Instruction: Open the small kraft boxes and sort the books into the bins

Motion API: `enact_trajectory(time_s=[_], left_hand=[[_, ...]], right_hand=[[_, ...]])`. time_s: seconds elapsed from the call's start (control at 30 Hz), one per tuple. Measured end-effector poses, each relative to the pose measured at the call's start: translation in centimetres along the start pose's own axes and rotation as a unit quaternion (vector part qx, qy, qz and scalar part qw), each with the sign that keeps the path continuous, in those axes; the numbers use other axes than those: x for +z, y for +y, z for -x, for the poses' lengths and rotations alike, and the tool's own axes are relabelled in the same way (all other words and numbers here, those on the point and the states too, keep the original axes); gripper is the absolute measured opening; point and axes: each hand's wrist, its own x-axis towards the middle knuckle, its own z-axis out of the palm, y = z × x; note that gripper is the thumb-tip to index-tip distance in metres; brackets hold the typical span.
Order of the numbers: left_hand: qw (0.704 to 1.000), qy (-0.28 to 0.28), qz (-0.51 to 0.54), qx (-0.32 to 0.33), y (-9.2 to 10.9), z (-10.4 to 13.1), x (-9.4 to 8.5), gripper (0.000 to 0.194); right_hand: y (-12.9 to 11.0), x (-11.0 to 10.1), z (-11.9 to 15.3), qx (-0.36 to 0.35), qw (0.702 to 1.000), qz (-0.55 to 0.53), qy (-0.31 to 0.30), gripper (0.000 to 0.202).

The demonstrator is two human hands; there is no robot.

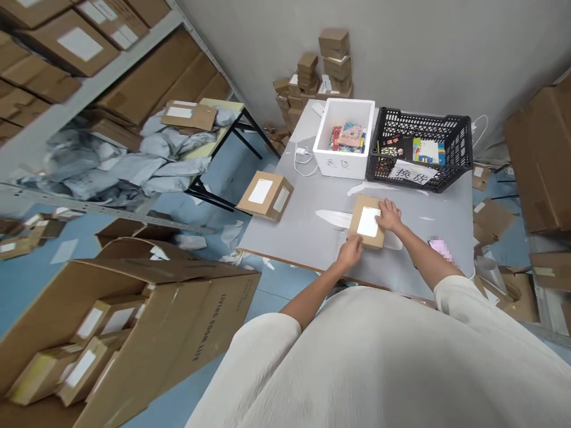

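We have our left hand (349, 252) clamped on the near left corner of a small cardboard box (364, 235) that lies on the gray desk (294, 238). Our right hand (389, 214) rests on the box's right side, its fingers a little apart, with the thumb reaching onto the white label (369, 222). Beyond our hands we see a white foam bin (341, 164) holding books and, just to its right, a black plastic crate (419, 122) of books with a handwritten sign. Left of our left hand, another labeled carton (272, 199) sits at the desk's left edge; a pink item (441, 249) lies right of our right hand.
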Motion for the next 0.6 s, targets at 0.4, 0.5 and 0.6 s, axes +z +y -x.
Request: enact_trajectory(time_s=[0.4,0.5,0.6], left_hand=[[1.000,0.000,0.020,0.002,-2.4,-4.2,-3.3,0.050],[0.999,0.001,0.029,0.014,-2.9,-6.1,-4.4,0.059],[0.999,-0.008,0.036,0.022,-3.5,-7.5,-5.1,0.062]], right_hand=[[1.6,0.9,6.0,0.157,0.981,-0.045,0.101,0.061],[1.9,2.2,8.9,0.171,0.976,-0.089,0.099,0.057],[1.8,3.5,11.3,0.192,0.967,-0.135,0.100,0.057]])
